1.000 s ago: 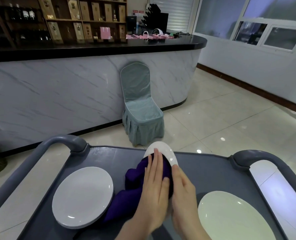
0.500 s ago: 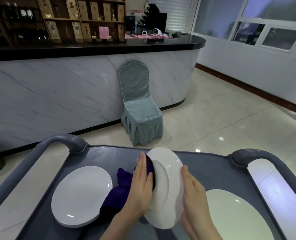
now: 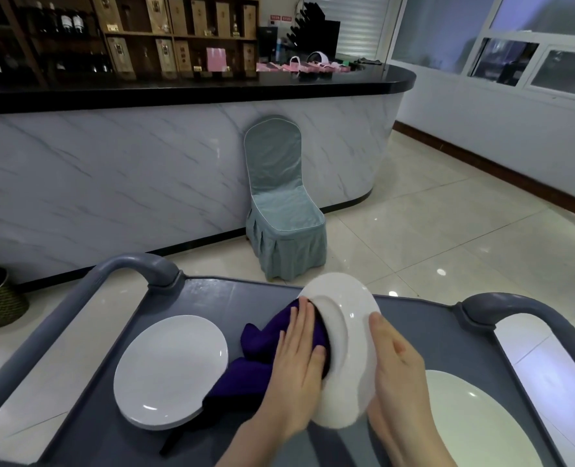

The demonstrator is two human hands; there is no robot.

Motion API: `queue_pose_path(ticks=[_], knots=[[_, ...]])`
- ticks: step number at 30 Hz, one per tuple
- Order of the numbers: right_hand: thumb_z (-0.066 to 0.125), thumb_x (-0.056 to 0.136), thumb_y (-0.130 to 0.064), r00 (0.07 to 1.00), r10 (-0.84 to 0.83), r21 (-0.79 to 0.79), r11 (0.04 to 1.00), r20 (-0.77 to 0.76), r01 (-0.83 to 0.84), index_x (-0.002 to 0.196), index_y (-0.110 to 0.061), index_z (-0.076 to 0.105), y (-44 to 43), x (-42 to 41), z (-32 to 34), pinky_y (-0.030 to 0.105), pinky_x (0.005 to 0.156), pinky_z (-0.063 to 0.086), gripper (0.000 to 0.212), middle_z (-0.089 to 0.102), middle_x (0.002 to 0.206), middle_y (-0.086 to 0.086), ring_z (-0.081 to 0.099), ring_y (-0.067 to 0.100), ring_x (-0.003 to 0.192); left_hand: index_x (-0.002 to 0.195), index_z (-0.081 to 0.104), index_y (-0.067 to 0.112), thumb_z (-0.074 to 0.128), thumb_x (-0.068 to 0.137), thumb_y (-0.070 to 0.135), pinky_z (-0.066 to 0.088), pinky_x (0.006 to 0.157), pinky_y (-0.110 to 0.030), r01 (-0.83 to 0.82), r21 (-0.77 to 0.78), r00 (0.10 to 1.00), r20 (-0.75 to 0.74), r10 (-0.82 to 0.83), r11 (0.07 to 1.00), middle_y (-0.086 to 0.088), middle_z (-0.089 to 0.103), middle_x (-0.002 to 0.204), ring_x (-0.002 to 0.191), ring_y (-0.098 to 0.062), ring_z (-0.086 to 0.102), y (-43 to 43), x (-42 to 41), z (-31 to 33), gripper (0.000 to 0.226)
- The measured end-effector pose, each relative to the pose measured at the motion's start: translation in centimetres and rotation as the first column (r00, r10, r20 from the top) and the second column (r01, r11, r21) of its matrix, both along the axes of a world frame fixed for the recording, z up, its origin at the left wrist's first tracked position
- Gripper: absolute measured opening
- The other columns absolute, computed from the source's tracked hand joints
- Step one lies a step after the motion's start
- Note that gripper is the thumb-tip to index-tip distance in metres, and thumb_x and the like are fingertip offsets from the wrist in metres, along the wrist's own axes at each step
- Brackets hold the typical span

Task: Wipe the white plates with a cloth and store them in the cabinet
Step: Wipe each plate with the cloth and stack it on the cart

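Head view: plate point(image 3: 350, 348) on edge; left hand point(image 3: 296, 369) flat, pressing cloth point(image 3: 262, 345) to its left face; right hand point(image 3: 397, 369) flat, bracing opposite.

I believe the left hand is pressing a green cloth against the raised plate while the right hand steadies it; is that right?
Not quite: the head view shows the cloth is purple, not green. The left hand does press it against the raised plate while the right hand steadies it.
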State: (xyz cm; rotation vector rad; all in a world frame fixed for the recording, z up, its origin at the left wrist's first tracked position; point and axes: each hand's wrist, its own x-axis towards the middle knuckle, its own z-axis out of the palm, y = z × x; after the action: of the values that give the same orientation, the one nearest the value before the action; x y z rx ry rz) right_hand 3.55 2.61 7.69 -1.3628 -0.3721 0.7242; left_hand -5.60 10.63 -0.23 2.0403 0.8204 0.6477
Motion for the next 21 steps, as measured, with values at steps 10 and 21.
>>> queue_pose_path(ticks=[10,21], knots=[[0.052,0.101,-0.027,0.997,-0.015,-0.001,1.000,0.076,0.015,0.094,-0.026,0.079,0.3,-0.3,-0.9,0.025,0.070,0.055,0.028,0.078,0.092,0.000,0.074,0.011,0.085,0.145,-0.018,0.041,0.028,0.102,0.016,-0.011,0.116,-0.022,0.127,0.017,0.992,0.014,-0.127,0.992,0.036,-0.023,0.152,0.141,0.013,-0.018,-1.7,1.2,1.9,0.068],[0.053,0.101,-0.030,0.932,-0.076,-0.052,0.994,0.354,0.101,0.076,-0.028,0.071,0.8,1.6,-1.6,0.022,0.064,0.045,0.031,0.068,0.071,-0.014,0.053,-0.002,0.063,0.143,0.047,0.025,0.052,0.098,0.032,0.014,0.114,-0.015,0.070,-0.079,0.960,-0.266,-0.088,0.994,0.016,0.028,0.154,0.147,-0.007,0.019,2.9,-3.0,-2.5,0.046]])
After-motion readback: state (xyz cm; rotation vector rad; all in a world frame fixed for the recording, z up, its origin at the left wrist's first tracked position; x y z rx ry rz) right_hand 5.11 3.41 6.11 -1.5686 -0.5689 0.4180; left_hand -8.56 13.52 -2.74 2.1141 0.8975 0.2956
